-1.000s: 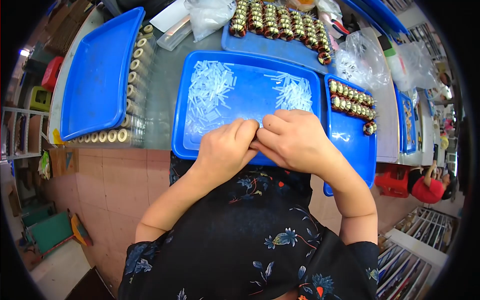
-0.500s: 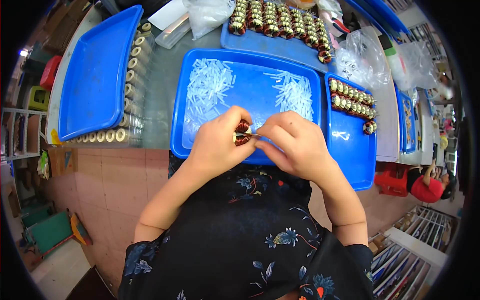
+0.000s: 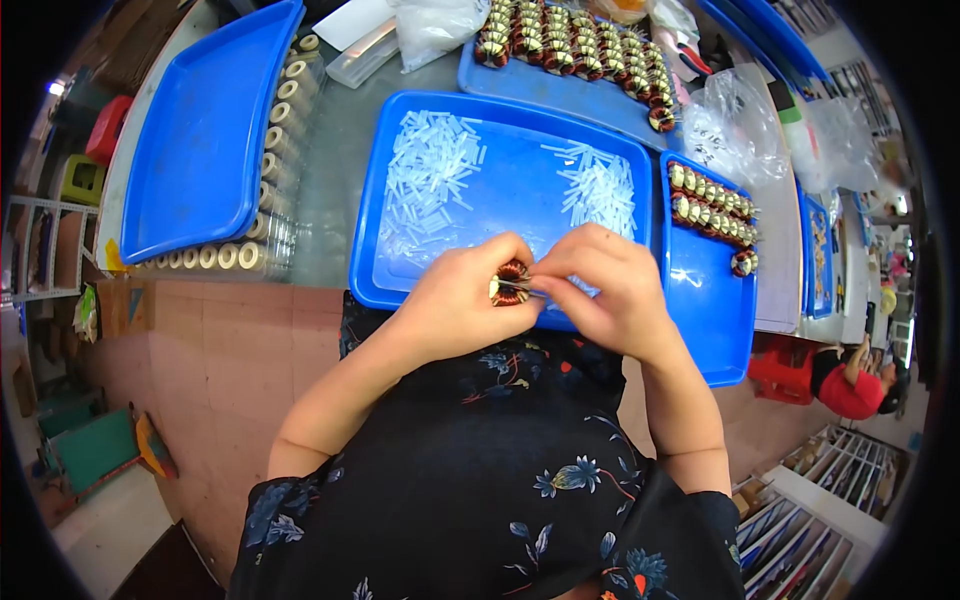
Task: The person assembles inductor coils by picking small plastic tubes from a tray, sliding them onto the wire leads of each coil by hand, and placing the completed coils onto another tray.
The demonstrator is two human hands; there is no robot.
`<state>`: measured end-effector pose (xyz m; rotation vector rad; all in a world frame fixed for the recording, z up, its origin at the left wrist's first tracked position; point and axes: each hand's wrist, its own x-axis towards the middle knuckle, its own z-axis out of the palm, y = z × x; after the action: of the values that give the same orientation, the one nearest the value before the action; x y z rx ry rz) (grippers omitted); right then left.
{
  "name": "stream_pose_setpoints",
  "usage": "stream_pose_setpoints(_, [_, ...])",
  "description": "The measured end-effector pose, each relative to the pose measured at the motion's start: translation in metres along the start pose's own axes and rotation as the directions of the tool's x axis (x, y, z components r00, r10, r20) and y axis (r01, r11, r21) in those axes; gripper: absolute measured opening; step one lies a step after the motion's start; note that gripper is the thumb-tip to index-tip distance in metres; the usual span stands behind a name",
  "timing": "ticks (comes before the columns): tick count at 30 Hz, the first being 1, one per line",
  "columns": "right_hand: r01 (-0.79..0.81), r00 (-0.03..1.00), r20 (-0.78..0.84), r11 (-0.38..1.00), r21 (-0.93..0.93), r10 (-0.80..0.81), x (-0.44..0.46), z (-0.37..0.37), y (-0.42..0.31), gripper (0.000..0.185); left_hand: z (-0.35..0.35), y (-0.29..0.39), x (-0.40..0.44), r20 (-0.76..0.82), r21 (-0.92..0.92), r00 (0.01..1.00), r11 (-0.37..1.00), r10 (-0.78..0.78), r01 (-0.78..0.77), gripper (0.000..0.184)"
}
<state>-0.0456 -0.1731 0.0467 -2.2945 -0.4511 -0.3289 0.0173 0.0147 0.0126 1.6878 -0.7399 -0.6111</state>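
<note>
Greenish-grey worktop point(image 3: 332, 140) filled the upper part of a cluttered workroom, above a floor of pinkish tiles point(image 3: 240, 360). On it, a central blue tray point(image 3: 515, 190) held two piles of short, clear tubes: a left pile point(image 3: 425, 170) and a smaller right pile point(image 3: 600, 190).

Over the tray's near edge, the left hand point(image 3: 460, 300) gripped a copper-wound ring point(image 3: 510, 270) between thumb and fingers. Thumb and forefinger of the right hand point(image 3: 605, 290) were pinched together on thin wire leads point(image 3: 520, 287) at the ring's side. Whether they also held a tube could not be told.

Beyond the central tray, a rear blue tray point(image 3: 575, 92) carried rows of similar wound rings point(image 3: 560, 50). To its right, a narrower blue tray point(image 3: 700, 320) held two rows and a single ring point(image 3: 744, 263). At far left, a tilted blue tray point(image 3: 205, 140) rested over cream-coloured rings point(image 3: 272, 165) in clear packaging. In the background at right, a person in a red top point(image 3: 852, 392) was near a red stool point(image 3: 780, 370).
</note>
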Motion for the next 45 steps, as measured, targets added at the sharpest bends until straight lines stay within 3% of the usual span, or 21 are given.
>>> stream_pose_setpoints(3, [-0.026,1.000,0.016,0.992,0.123,0.024,0.007,-0.002,0.012,0.011,0.000,0.002,-0.004,0.022,0.017,1.000,1.000,-0.010,0.009,0.027])
stream_pose_setpoints(7, [0.084,0.996,-0.004,0.996,-0.028,-0.084,0.002,0.007,-0.014,0.009,-0.003,-0.001,-0.011,0.063,0.032,0.998,0.999,-0.004,0.002,0.028])
stream_pose_setpoints(10, [0.025,0.999,0.038,1.000,0.003,-0.025,0.003,0.002,-0.002,0.009,0.001,0.005,-0.014,0.031,-0.030,0.999,0.999,-0.023,0.024,0.027])
stream_pose_setpoints(11, [-0.006,1.000,0.017,0.999,0.052,0.006,0.004,0.005,0.003,0.009,0.000,0.008,-0.012,0.046,-0.052,0.992,0.991,-0.120,0.122,0.025])
stream_pose_setpoints(14, [0.076,0.997,0.017,0.997,0.024,-0.076,0.003,0.009,-0.010,0.013,-0.002,0.007,-0.016,0.056,0.034,0.994,0.995,-0.092,0.091,0.024])
stream_pose_setpoints(15, [0.078,0.993,0.087,0.997,0.024,-0.080,0.001,0.004,-0.010,0.013,-0.004,0.005,-0.018,0.083,0.056,0.993,0.995,-0.086,0.081,0.031])
stream_pose_setpoints(18, [-0.169,0.967,0.238,0.923,0.346,0.088,0.004,-0.017,0.009,0.012,0.000,0.009,-0.018,0.054,0.048,0.998,0.998,-0.037,0.034,0.035])
stream_pose_setpoints(19, [-0.221,0.950,0.287,0.916,0.333,0.125,0.004,-0.031,0.026,0.013,-0.003,0.008,-0.017,0.138,-0.026,0.986,0.995,-0.091,0.096,0.041])
stream_pose_setpoints(20, [-0.401,0.909,0.264,0.847,0.349,0.322,0.001,-0.038,0.036,0.015,-0.005,0.007,-0.018,0.164,-0.098,0.982,0.989,-0.091,0.108,0.042])
stream_pose_setpoints(22, [-0.401,0.909,0.095,0.914,-0.054,0.405,-0.002,-0.045,0.053,0.015,-0.010,0.006,-0.021,0.204,-0.239,0.975,0.962,-0.084,0.133,0.044])
stream_pose_setpoints(23, [-0.397,0.909,0.061,0.902,-0.172,0.412,-0.008,-0.043,0.061,0.013,-0.011,0.000,-0.025,0.239,-0.353,0.965,0.917,-0.105,0.187,0.036])
stream_pose_setpoints(26, [-0.275,0.932,0.222,0.958,-0.087,0.288,-0.015,-0.034,0.060,0.012,-0.018,-0.012,-0.031,0.277,-0.505,0.929,0.785,-0.247,0.359,0.022])
stream_pose_setpoints(30, [-0.290,0.899,0.311,0.951,-0.103,0.308,-0.016,-0.006,0.053,0.011,-0.014,-0.008,-0.038,0.131,-0.388,0.966,0.886,-0.221,0.255,0.020])
stream_pose_setpoints(33, [-0.260,0.888,0.330,0.941,-0.216,0.321,-0.010,0.005,0.045,0.012,-0.007,-0.011,-0.036,0.034,-0.404,0.992,0.906,-0.125,0.128,0.019])
stream_pose_setpoints(36, [-0.271,0.869,0.353,0.930,-0.249,0.348,-0.007,0.008,0.046,0.011,-0.014,-0.006,-0.034,0.082,-0.482,0.978,0.851,-0.191,0.206,0.019])
stream_pose_setpoints(39, [-0.298,0.840,0.383,0.916,-0.268,0.385,-0.005,0.011,0.046,0.011,-0.012,-0.006,-0.033,0.000,-0.500,0.976,0.845,-0.217,0.188,0.018])
stream_pose_setpoints(42, [-0.255,0.859,0.358,0.911,-0.323,0.367,-0.009,0.018,0.045,0.013,-0.013,-0.018,-0.032,-0.050,-0.453,0.978,0.877,-0.202,0.158,0.015])
stream_pose_setpoints(45, [-0.247,0.917,0.236,0.923,-0.293,0.321,-0.014,0.015,0.045,0.013,-0.013,-0.022,-0.031,-0.035,-0.540,0.968,0.820,-0.249,0.191,0.017])
